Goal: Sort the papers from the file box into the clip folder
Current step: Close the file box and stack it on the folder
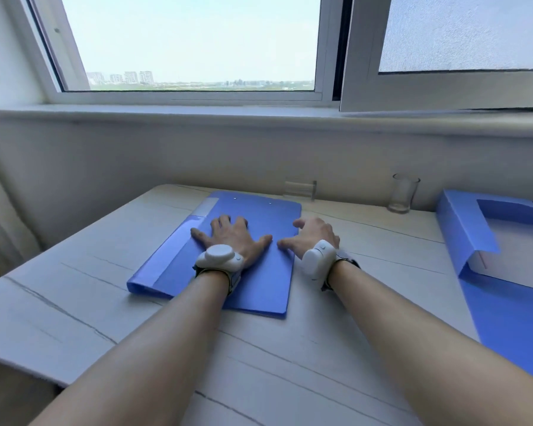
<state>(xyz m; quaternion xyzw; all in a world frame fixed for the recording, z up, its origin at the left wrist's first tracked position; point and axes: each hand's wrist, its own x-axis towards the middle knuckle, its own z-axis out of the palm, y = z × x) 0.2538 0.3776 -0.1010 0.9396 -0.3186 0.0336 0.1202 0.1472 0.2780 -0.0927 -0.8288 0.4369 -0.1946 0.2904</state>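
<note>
A blue clip folder (259, 290) lies closed and flat on the white table (74, 302), slightly turned. My left hand (233, 238) rests palm down on its cover, fingers spread. My right hand (313, 233) is at the folder's right edge, fingers curled at that edge and thumb on the cover. At the right stands an open blue file box (462, 229) with its lid (511, 321) folded down toward me and white papers (517, 256) inside.
A clear drinking glass (403, 193) stands at the back of the table, left of the file box. A small clear acrylic stand (300, 189) sits behind the folder. A wall and window sill (259, 115) close off the far side.
</note>
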